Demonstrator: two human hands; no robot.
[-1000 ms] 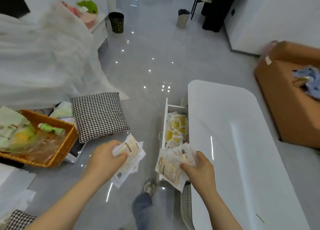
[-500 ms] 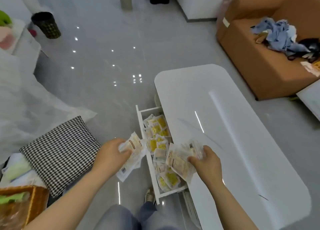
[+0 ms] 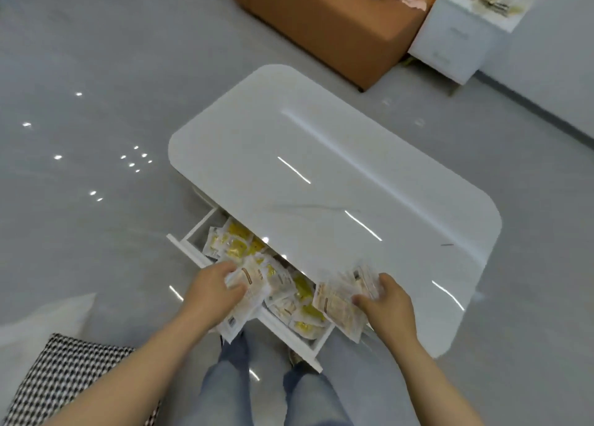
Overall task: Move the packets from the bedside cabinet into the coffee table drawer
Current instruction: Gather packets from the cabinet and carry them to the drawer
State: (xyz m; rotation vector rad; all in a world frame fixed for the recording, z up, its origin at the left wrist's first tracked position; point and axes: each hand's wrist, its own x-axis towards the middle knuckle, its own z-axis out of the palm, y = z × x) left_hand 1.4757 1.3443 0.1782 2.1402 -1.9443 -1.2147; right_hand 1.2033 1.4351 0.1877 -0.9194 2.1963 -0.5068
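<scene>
The white coffee table (image 3: 337,175) has its drawer (image 3: 189,252) pulled open toward me, with several white and yellow packets (image 3: 236,244) lying inside. My left hand (image 3: 213,292) grips a bunch of white packets (image 3: 247,284) right over the drawer's front edge. My right hand (image 3: 387,303) grips another bunch of packets (image 3: 340,300) over the drawer's right end, at the table's near edge. The white bedside cabinet (image 3: 459,37) stands far right, with more packets (image 3: 490,0) on top.
A brown sofa (image 3: 324,24) with clothes on it stands behind the table. A black-and-white checked cushion (image 3: 64,380) lies on the grey floor at lower left. My legs in jeans (image 3: 231,390) are just in front of the drawer.
The view has swung right and down. Both hands have moved forward with their packets, from in front of the drawer to over it.
</scene>
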